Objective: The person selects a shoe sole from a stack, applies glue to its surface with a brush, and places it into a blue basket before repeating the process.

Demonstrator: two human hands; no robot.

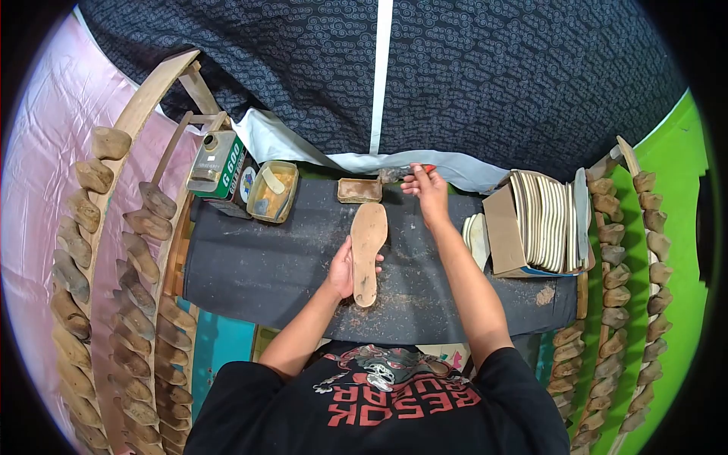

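Left grip (343,271) was curled under a shoe sole (368,250), above the table (258,254) and just in front of the tray (359,201), maybe so the sole's top was bare. Right grip (426,188) pinched a red-handled brush (396,174) beside the tray's right end, likely for easy reach.

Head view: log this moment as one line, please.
left hand: holding tan sole | right hand: holding red-handled tool, tip near small tray | dark cloth: strewn with debris

Shirt (303,425): black, bottom centre of the frame
Sleeves (516,387): black, short
Lettering (409,410): red block capitals, two rows
Print (383,377): grey, white and reddish drawing
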